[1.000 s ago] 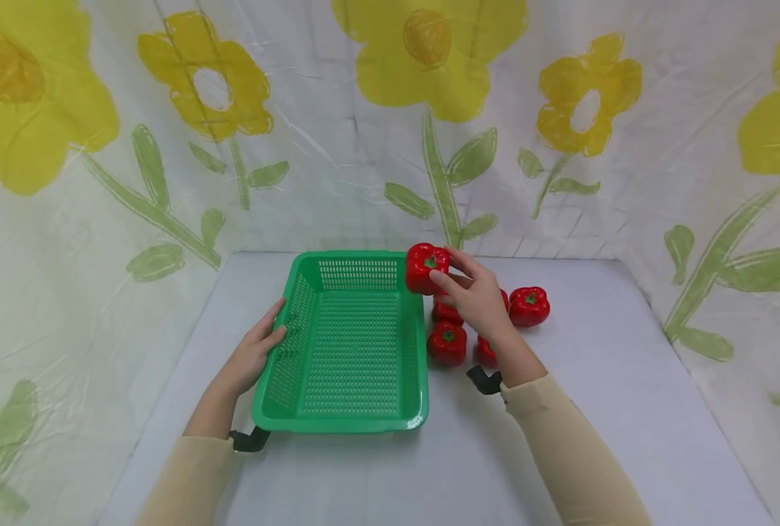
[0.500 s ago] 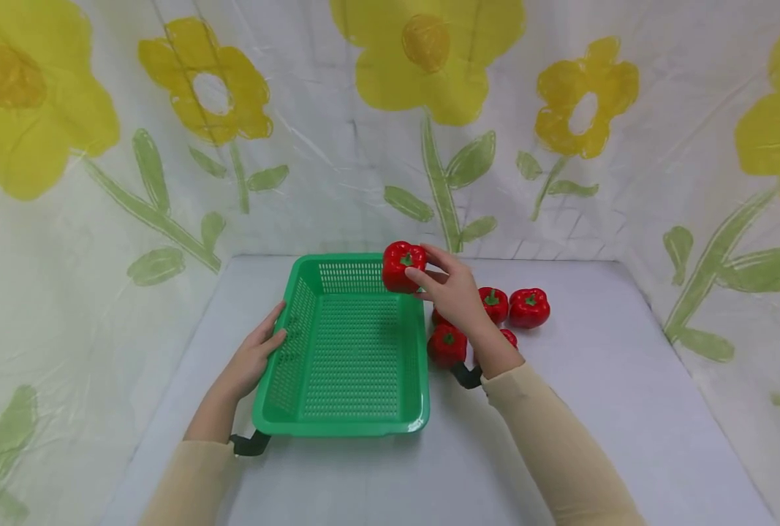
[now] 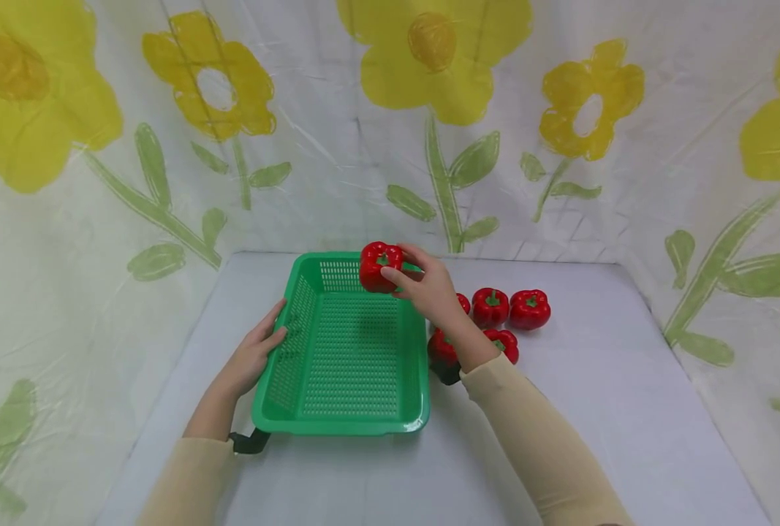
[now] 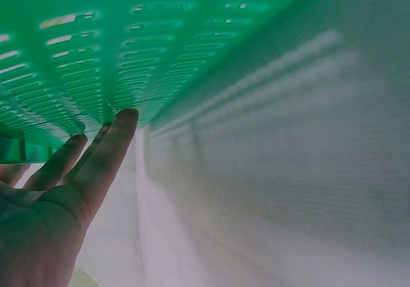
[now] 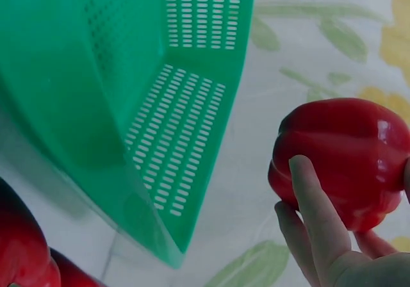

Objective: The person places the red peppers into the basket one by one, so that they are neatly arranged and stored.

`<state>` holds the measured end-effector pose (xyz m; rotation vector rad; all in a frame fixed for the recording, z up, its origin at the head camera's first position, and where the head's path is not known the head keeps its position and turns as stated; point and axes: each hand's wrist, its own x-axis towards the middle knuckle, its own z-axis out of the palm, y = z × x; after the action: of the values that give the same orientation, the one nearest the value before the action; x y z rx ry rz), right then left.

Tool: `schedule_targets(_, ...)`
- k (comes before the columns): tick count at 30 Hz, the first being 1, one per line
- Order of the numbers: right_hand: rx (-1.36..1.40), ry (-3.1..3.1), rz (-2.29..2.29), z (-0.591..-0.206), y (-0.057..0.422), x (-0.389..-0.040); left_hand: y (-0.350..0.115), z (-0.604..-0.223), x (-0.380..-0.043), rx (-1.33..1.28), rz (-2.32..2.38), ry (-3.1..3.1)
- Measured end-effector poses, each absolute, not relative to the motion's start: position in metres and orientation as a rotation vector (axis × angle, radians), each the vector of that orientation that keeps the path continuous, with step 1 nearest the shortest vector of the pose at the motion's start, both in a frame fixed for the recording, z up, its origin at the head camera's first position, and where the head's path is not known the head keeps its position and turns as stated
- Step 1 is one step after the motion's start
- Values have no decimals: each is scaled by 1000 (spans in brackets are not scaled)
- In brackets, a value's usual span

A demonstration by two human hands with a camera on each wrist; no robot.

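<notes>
My right hand [image 3: 425, 288] pinches a red bell pepper [image 3: 379, 267] between thumb and fingers, above the far right part of a green plastic basket [image 3: 340, 425]. In the right wrist view the bell pepper [image 5: 346, 159] is up beside the basket's rim [image 5: 221, 165], with the fingertips against its skin. My left hand [image 3: 248, 358] rests at the basket's left side. The left wrist view has its fingers [image 4: 106, 165] stretched out along the slotted outer wall [image 4: 128, 50]. Inside the basket, the slotted floor [image 3: 350, 358] shows bare.
Several more red bell peppers [image 3: 529, 309] stand on the white table [image 3: 600, 365] just right of the basket, some partly hidden behind the right wrist. A white curtain [image 3: 324, 190] with painted yellow flowers hangs behind and at both sides.
My right hand has carried the bell pepper leftward, from the basket's far right corner to over its inside. The left hand and the basket have stayed in place.
</notes>
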<state>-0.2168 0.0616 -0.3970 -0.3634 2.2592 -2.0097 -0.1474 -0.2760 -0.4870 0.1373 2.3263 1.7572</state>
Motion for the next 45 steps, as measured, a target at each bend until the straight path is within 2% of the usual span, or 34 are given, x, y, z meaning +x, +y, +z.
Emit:
schedule_targets(30,-325,2158,-1992,-407,8,-234,-276,-490,-147,137,1779,2316)
schedule_targets(45,-184,2104,-2026,-419,-18,-245,-276,-487,-147,146,1767,2309)
